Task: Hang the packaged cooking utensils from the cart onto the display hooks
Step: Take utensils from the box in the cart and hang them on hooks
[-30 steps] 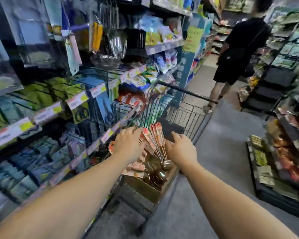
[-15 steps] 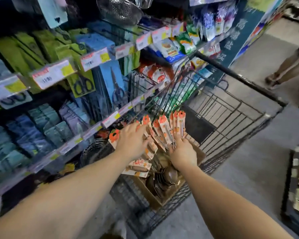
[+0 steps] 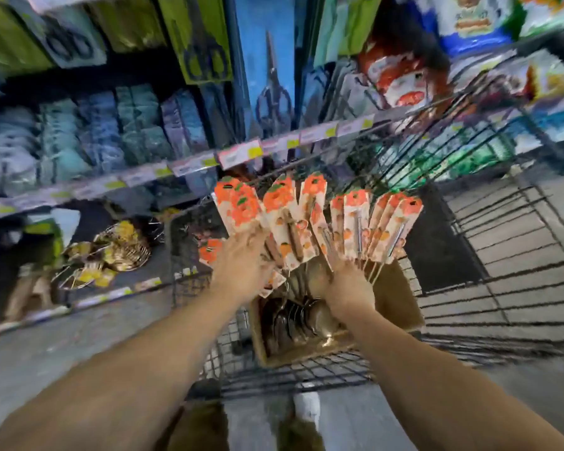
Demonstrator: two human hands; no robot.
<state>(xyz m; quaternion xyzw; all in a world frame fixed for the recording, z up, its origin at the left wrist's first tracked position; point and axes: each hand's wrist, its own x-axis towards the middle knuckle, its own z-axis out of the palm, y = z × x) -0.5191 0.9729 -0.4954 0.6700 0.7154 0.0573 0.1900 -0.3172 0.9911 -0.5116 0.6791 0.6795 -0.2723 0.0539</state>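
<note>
A fan of packaged cooking utensils (image 3: 319, 222), each on a long card printed with orange fruit, is held up above a cardboard box (image 3: 394, 307) that sits inside a wire cart (image 3: 502, 288); the cards are spread side by side, their orange tops pointing toward the shelves; metal handles are seen through several of the packages, and rounded metal spoon bowls (image 3: 293, 320) are seen down in the box beneath them. The left hand (image 3: 241, 265) is placed against the left part of the fan, its fingers curled round the lower ends of those cards; the right hand (image 3: 345, 281) is closed on the lower ends of the right-hand group, the fingers largely hidden behind the cards. Both forearms are stretched forward over the near edge of the cart. Beside the cart, on the left, store shelves (image 3: 176, 167) edged with price labels are seen; packaged scissors (image 3: 271, 86) on a blue card are hung above the label strip, just beyond the tops of the utensil cards; a heap of wire strainers (image 3: 111, 252) with yellow tags is laid on a lower shelf, well apart from the hands. The whole view is blurred by motion, so finer detail cannot be told.
</note>
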